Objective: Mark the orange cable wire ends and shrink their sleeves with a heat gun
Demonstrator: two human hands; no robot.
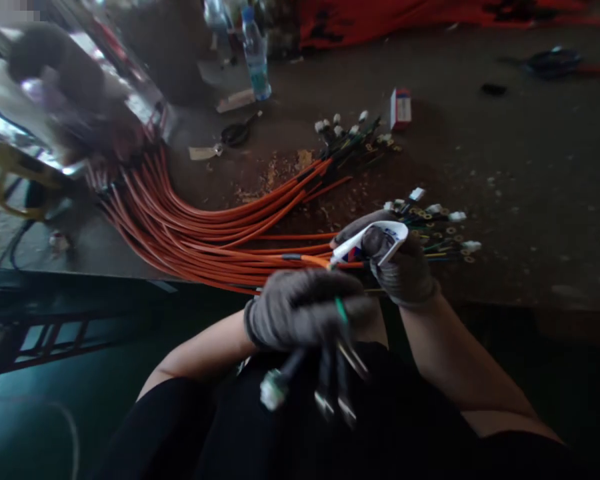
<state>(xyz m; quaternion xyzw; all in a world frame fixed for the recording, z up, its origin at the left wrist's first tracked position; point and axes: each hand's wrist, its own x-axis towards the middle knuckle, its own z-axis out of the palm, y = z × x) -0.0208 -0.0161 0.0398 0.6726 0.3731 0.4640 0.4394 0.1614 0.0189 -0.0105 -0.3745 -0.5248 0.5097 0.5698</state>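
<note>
My left hand (pixel 305 307), in a grey glove, is closed around the end of an orange cable (pixel 316 261). Below its fingers hang that cable's split wires, with a white connector (pixel 273 391) and metal terminals (pixel 347 410), blurred by motion. A white squeeze tube (pixel 391 233) with blue and red print is gripped in my right hand (pixel 405 270), also gloved. The tube's nozzle points down-left and meets the orange cable just above my left hand. Whether anything comes out of the nozzle I cannot tell.
A bundle of orange cables (pixel 195 247) curves across the table (pixel 520 173), its ends carrying white connectors (pixel 457 217). Behind stand a small box (pixel 401 109), a water bottle (pixel 256 60) and black scissors (pixel 236 133). A yellow-handled tool (pixel 20 173) is at left, near a blurred person (pixel 80 87).
</note>
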